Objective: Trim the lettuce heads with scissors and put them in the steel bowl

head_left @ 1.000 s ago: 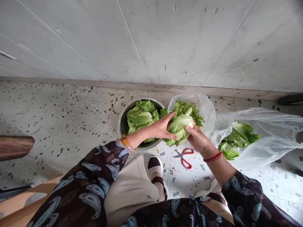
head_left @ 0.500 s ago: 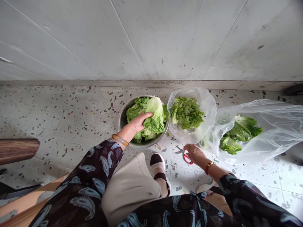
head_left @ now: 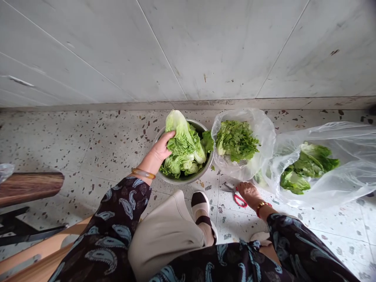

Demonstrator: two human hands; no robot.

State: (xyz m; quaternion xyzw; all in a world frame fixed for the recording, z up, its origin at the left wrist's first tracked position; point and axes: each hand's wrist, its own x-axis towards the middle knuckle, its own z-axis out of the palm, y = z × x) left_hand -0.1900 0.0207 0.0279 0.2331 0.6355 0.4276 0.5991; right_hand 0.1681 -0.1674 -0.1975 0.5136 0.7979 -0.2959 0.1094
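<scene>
Lettuce (head_left: 178, 131) is in the left hand's (head_left: 161, 148) grasp over a metal bowl (head_left: 182, 181) of leaves (head_left: 188, 164). Beside it, a clear bag (head_left: 266, 127) holds greens (head_left: 237, 141). Nearer, red-handled scissors (head_left: 241, 201) lie on the floor (head_left: 111, 141); the right hand (head_left: 249, 192) covers part of them, but whether its fingers grip, I cannot tell. Farthest right, another bag (head_left: 355, 152) holds more greens (head_left: 314, 162).

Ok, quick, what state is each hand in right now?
Left hand: closed, holding a pale green leafy lettuce head.
Right hand: at the red-handled metal scissors; open or closed cannot be told.
</scene>
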